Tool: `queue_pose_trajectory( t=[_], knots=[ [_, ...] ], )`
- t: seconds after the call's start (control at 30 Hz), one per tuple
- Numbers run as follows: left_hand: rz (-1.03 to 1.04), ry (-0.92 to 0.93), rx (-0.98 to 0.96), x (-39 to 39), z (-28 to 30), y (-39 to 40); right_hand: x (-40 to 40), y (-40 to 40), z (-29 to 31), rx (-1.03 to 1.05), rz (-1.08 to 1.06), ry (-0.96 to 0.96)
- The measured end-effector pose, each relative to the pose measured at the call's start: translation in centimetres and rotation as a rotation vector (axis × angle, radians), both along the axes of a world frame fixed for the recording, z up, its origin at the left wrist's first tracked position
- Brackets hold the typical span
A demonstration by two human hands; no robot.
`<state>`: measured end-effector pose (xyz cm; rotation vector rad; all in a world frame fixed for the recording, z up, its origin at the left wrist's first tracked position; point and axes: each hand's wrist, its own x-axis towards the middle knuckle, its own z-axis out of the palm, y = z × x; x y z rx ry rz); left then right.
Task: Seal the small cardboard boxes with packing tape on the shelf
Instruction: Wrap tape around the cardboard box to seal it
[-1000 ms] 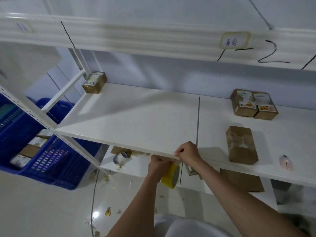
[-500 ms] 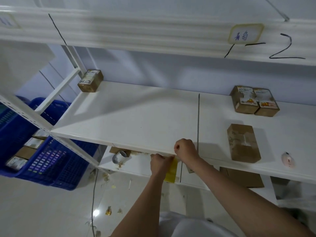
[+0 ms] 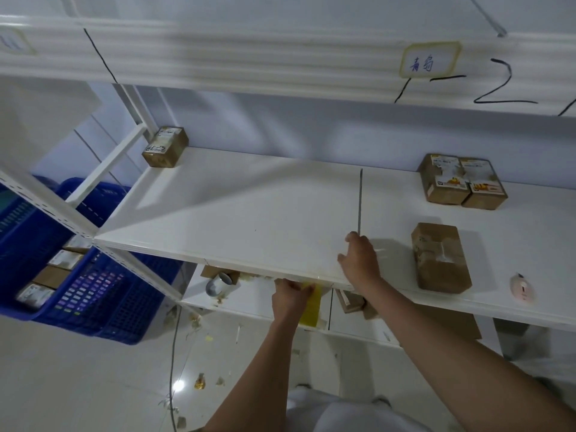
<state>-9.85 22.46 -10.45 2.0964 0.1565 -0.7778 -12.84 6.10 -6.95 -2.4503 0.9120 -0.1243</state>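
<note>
Cardboard boxes point(image 3: 440, 257) on shelf point(image 3: 249, 219): four. Hands point(image 3: 360, 260): two.

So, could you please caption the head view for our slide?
Left hand holds yellow tape below the shelf edge; right hand rests on it.

The right hand point(image 3: 360, 260), curled at the front edge of the shelf point(image 3: 249, 219) a second ago, now lies further in on the board with fingers loosened. The left hand point(image 3: 291, 296) now grips the yellow tape roll point(image 3: 311, 307) edge-on.
</note>
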Motion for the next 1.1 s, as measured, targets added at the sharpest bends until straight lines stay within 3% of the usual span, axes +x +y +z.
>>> queue_pose_trajectory(
  t=[0.17, 0.3, 0.43, 0.53, 0.6, 0.8, 1.1],
  knots=[
    [0.069, -0.245, 0.069, -0.9, 1.7, -0.6, -2.5, -2.4, 0.9, 0.095, -0.167, -0.139],
    [-0.033, -0.288, -0.094, -2.3, 2.9, -3.1, -6.0, -1.4, 0.5, 0.339, -0.370, -0.207],
    [0.001, 0.131, -0.349, -5.1, 2.4, -5.5, -9.8, 0.5, -3.0, 0.682, -0.615, -0.166],
    [0.052, 0.465, -0.399, -6.5, 1.9, -6.1, -11.0, 0.4, -5.0, 1.041, -0.818, -0.171],
    [0.084, 0.597, -0.456, -6.6, 1.6, -6.3, -11.1, -0.3, -5.3, 1.177, -0.836, -0.153],
    [0.228, 0.661, -0.523, -6.0, -0.6, -7.3, -10.7, -2.1, -7.3, 1.306, -0.750, -0.123],
    [0.277, 0.702, -0.552, -5.9, -1.9, -7.6, -11.0, -2.4, -7.9, 1.396, -0.655, -0.148]
  ],
)
